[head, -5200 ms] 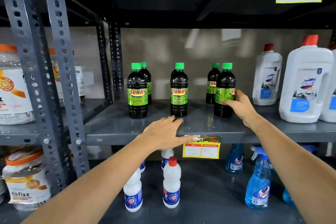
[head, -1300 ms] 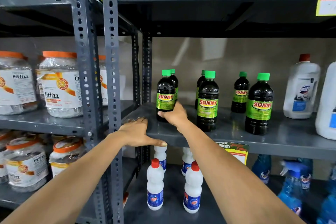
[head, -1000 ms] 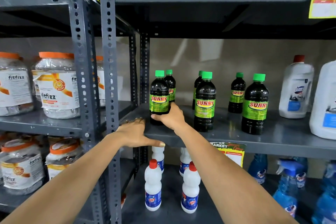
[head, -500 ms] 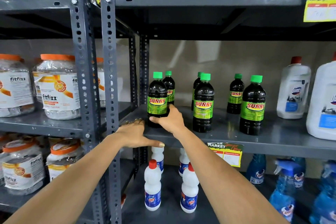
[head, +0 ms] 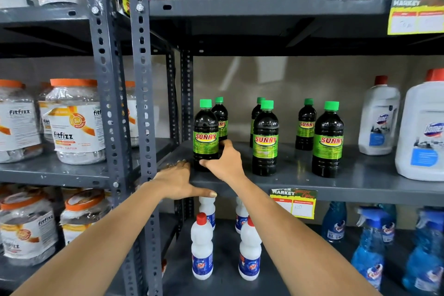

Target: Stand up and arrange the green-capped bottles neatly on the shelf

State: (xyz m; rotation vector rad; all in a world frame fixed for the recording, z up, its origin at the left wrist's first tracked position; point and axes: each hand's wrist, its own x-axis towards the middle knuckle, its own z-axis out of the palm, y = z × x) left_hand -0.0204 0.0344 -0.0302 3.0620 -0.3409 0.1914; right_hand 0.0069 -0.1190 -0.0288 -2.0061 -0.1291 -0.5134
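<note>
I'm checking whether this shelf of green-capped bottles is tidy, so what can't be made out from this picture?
Head view only:
- Back-left bottle: its lower part hidden by the front-left bottle and the right hand.
- Back-middle bottle: mostly hidden behind the front-middle bottle; its label is unreadable.
- Price tag: handwriting too small and faint.
- White jug: cut off by the right edge.
- Left hand: fingertips over the shelf edge, so their grip is unclear.

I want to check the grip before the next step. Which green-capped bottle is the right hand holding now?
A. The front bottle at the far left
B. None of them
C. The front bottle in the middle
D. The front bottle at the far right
A: the right hand wraps the lower part of the front-left bottle, while the left hand rests on the shelf edge.
</note>
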